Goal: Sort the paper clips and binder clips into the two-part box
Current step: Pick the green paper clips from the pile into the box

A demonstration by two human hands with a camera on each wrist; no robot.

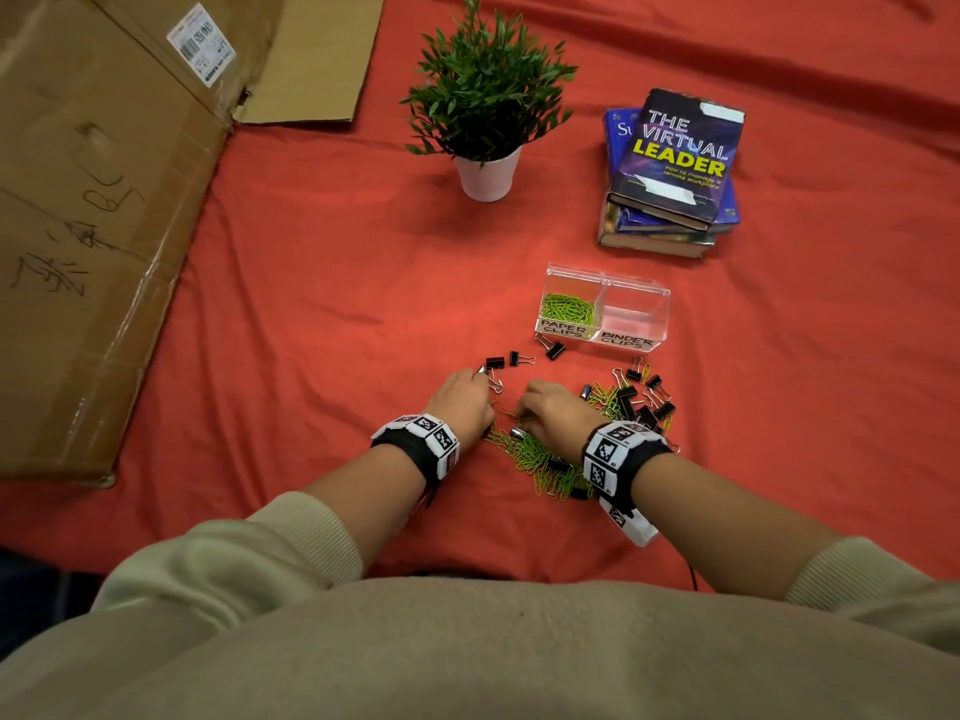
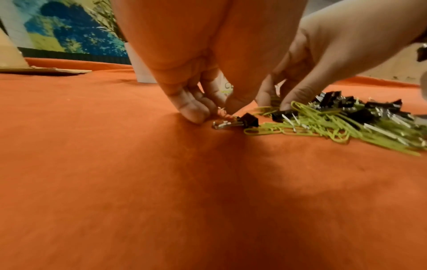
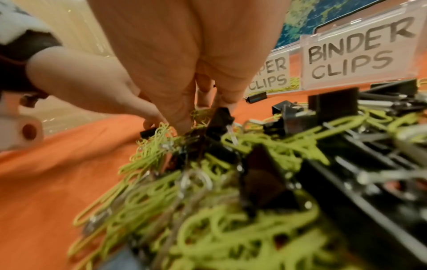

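Pinching binder clip (image 2: 240,122) wire handle: left hand (image 1: 462,400), fingers curled, clip on cloth (image 1: 322,314). Right hand (image 1: 556,415) fingers curled into clip pile (image 1: 550,459); hold unclear. Two-part box (image 1: 605,309) beyond, well apart.

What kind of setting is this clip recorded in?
Probably a staged desk or tabletop: an orange-red cloth, a stack of books, a small potted plant and flattened cardboard alongside.

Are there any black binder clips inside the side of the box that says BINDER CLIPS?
No, the BINDER CLIPS compartment of the clear box holds nothing, while the black binder clips lie outside on the red cloth.
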